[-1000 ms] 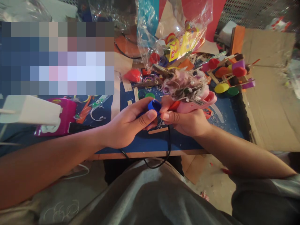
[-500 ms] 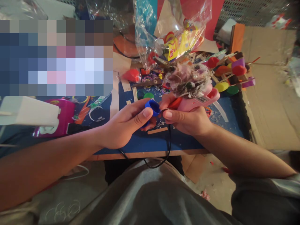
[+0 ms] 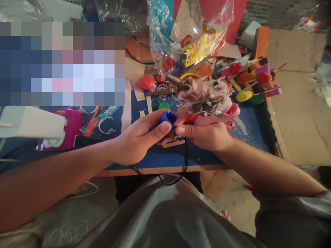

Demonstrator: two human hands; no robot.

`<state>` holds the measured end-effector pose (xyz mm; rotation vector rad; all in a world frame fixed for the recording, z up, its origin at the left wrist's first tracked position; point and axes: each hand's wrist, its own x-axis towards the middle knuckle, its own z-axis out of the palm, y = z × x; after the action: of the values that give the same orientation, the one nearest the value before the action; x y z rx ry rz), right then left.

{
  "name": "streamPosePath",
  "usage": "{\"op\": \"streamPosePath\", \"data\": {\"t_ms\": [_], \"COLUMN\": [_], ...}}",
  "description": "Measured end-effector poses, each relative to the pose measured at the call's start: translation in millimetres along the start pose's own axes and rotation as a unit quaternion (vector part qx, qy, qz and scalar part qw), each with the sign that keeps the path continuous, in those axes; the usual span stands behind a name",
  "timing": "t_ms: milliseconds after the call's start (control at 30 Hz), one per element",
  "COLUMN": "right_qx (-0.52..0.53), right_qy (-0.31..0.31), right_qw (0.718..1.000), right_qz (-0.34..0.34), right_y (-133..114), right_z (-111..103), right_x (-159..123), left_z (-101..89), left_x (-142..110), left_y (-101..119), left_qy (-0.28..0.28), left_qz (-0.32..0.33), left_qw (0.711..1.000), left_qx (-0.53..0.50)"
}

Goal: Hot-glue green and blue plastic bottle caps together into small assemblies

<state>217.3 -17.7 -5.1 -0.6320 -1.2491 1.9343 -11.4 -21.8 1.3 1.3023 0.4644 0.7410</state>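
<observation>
My left hand (image 3: 136, 137) pinches a blue plastic cap (image 3: 168, 118) between thumb and fingers, its hollow side facing up. Wrapped in my right hand (image 3: 209, 135) is a pink hot glue gun (image 3: 207, 120), its front end (image 3: 204, 93) caked with greyish stringy glue and its nozzle aimed to the upper left. The right thumb and forefinger meet at the cap's right edge; whether they pinch something small there I cannot tell. A black cord (image 3: 186, 156) hangs below the hands. One wooden craft stick (image 3: 174, 144) lies just under them on the blue tabletop (image 3: 157, 156).
Colourful caps and sticks joined together (image 3: 261, 75) stand at right, near a cardboard sheet (image 3: 297, 103). Behind are a clear plastic bag (image 3: 160, 38), scissors (image 3: 160, 92) and a red cap (image 3: 145, 83). At left sits a magenta power strip (image 3: 74, 125) with a white plug (image 3: 33, 122).
My right hand has shifted slightly left, its fingertips closing up to the blue cap. The glue gun has tipped lower in that hand. My left hand stays nearly still.
</observation>
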Motion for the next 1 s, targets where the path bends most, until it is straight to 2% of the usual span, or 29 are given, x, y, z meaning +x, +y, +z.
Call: {"op": "streamPosePath", "data": {"t_ms": [67, 267, 433, 567, 667, 767, 900, 1000], "right_qx": [0.000, -0.060, -0.065, -0.066, -0.094, -0.134, -0.154, -0.145], "right_qy": [0.029, 0.184, 0.183, 0.194, 0.212, 0.180, 0.075, 0.049], "right_qw": [1.000, 0.978, 0.979, 0.974, 0.969, 0.972, 0.983, 0.987], "right_qz": [-0.006, -0.075, -0.070, -0.094, -0.080, -0.076, -0.073, -0.045], "right_y": [-2, -13, -11, -7, -6, -6, -7, -10], "right_z": [0, 0, -3, -6, -7, -7, -5, 0], "right_x": [1, 2, 0, 1, 0, -3, -7, -5], "left_z": [0.5, 2.0, 2.6, 1.3, 0.8, 2.6, 6.2, 6.4], "left_x": [1, 1, -1, -2, -2, -1, -1, -1], "left_y": [3, 12, 13, 13, 12, 11, 9, 8], "left_qy": [-0.004, 0.007, 0.038, 0.034, 0.033, 0.037, 0.049, 0.033], "left_qz": [0.006, 0.004, -0.026, -0.030, -0.030, -0.037, -0.049, -0.043], "left_qw": [1.000, 1.000, 0.998, 0.998, 0.998, 0.998, 0.997, 0.998], "left_qx": [-0.005, -0.008, -0.038, -0.033, -0.036, -0.036, -0.033, -0.029]}}
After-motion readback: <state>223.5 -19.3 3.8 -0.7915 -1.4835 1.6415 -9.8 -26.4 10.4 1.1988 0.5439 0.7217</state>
